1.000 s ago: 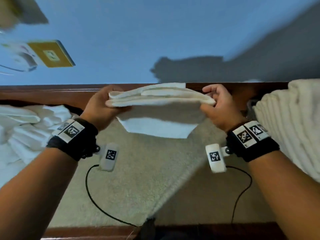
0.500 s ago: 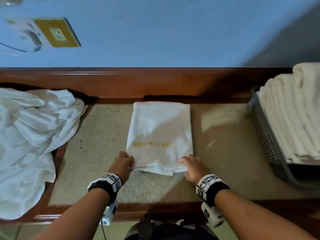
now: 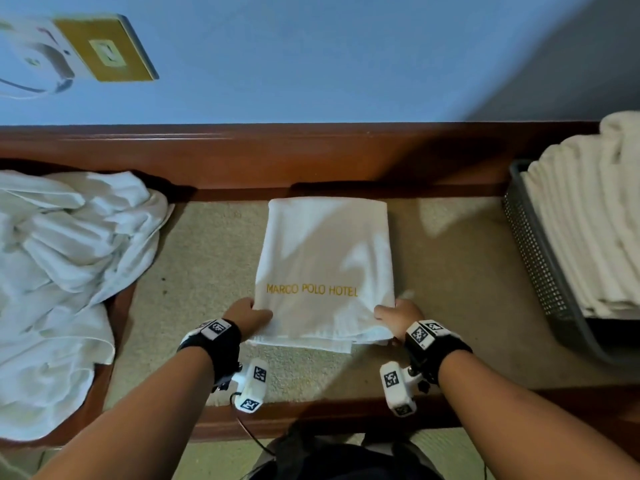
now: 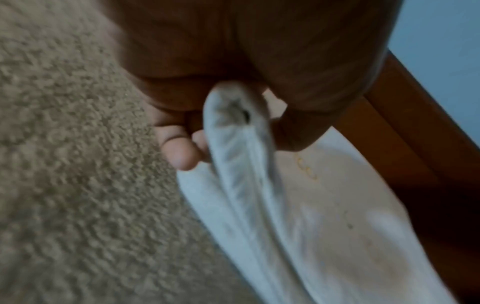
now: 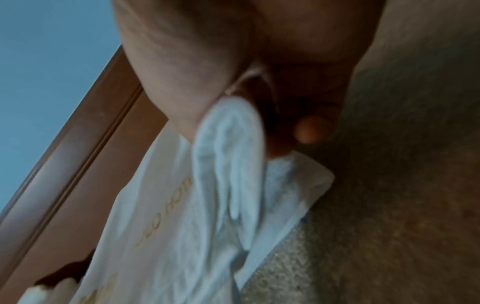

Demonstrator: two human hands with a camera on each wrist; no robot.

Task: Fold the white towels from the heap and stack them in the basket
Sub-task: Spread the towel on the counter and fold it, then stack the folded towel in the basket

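White terry, lettered in gold, made up the folded towel that lay flat on the beige carpeted surface, between the loose heap of towels at the left and the grey mesh basket at the right. The basket already held a row of folded towels. The left hand pinched the near left corner of the towel, thumb above and fingers beneath the layered edge; the left wrist view showed the bunched layers caught between thumb and fingers. The right hand pinched the near right corner likewise, the layers gripped at the thumb in the right wrist view. The near hem was uneven: a lower layer protruded past the upper one. The step in hand appeared to be the next fold, or squaring of the near edge. To do it well, both pinches should probably gather every layer, the corners should rise level together, and the near edge should be carried to meet the far edge squarely, the lettering kept outward if the stack requires it. A layer left out of either pinch would likely sag and skew the fold.
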